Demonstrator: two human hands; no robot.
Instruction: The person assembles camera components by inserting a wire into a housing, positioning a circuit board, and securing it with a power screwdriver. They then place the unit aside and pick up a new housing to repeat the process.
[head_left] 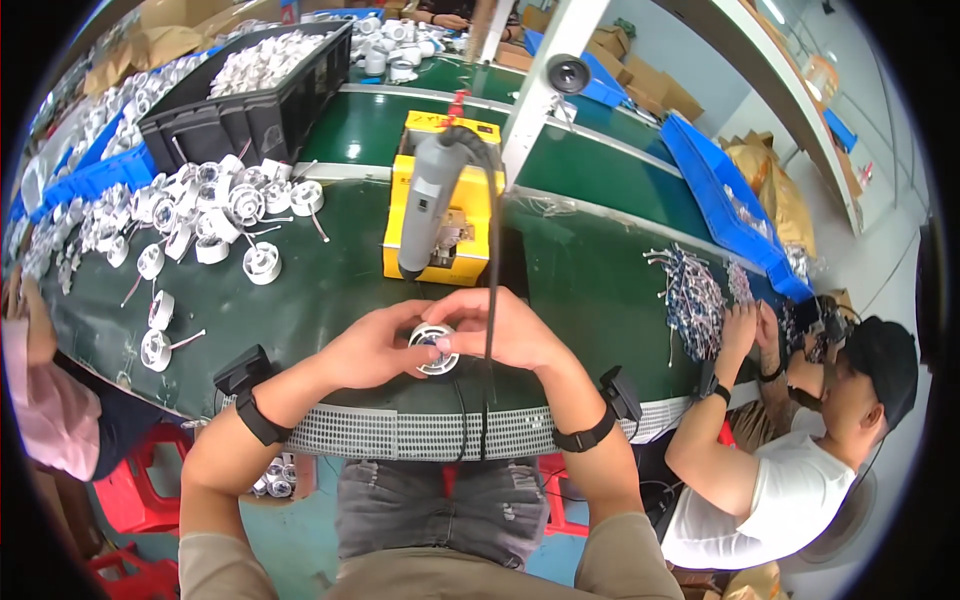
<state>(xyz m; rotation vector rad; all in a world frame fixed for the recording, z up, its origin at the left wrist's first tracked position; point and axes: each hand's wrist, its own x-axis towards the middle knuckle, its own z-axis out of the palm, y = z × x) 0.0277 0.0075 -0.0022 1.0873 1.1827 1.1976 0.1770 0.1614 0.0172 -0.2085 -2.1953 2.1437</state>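
Note:
Between my two hands, above the front edge of the green work table [330, 270], is a small round white housing [436, 366] with a dark centre. My left hand [375, 346] has its fingers curled round the left side of it. On the other side, my right hand [505, 332] grips the rim, and a thumb lies over the face. A grey electric screwdriver [432, 195] hangs upright just beyond them, its cord running down past my right hand. Behind it stands a yellow box-shaped machine [399, 225], partly hidden by the tool.
Many loose white housings [262, 264] with wires spread over the table's left side. A black crate [225, 130] of white parts stands behind them. To the right are a wire bundle [692, 305], a blue tray [715, 185] and a co-worker [770, 480]. Another person's sleeve [50, 400] shows at left.

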